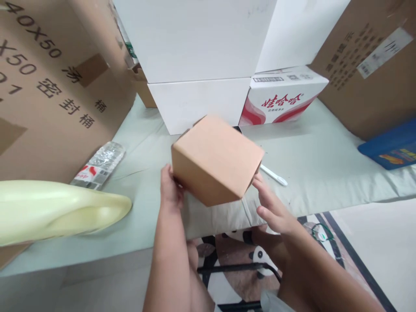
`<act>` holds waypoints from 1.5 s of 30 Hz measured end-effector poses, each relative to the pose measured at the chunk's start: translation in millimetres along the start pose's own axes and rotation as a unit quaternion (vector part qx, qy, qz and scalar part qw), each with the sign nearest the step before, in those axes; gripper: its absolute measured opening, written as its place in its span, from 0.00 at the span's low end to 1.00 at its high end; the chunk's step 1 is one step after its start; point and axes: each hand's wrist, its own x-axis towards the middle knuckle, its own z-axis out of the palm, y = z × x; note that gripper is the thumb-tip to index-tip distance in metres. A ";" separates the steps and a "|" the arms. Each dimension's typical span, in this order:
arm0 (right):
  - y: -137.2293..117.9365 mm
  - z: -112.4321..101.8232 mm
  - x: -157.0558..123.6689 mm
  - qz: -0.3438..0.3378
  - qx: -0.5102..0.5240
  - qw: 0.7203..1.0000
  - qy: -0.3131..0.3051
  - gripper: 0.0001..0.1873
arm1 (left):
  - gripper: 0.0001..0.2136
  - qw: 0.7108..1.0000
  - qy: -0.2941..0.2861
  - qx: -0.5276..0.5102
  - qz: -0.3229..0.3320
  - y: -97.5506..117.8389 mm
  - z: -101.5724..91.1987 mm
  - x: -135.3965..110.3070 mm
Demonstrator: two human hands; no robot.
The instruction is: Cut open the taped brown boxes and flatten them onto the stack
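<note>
A small brown cardboard box (217,158) is tilted in front of me, its near bottom corner pointing towards me. My left hand (170,188) holds it at the lower left edge, the fingers partly hidden behind and under it. At the lower right edge is my right hand (269,201), fingers stretched out and thumb apart, with its fingertips at the box. A white pen-like stick (274,175) lies on the pale green cloth just behind that hand. Part of a dark flat object (238,128) shows behind the box.
White boxes (201,41) stand stacked at the back, beside a red-and-white carton (282,97). Large brown cartons (48,86) flank both sides. A crumpled clear plastic bottle (99,164) and a pale yellow curved object (65,210) lie left; a blue item (390,145) lies right.
</note>
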 end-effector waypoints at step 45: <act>-23.4 -42.1 19.7 0.068 0.220 0.937 0.261 0.11 | 0.14 0.812 -0.235 0.272 0.460 -23.9 38.4 -36.3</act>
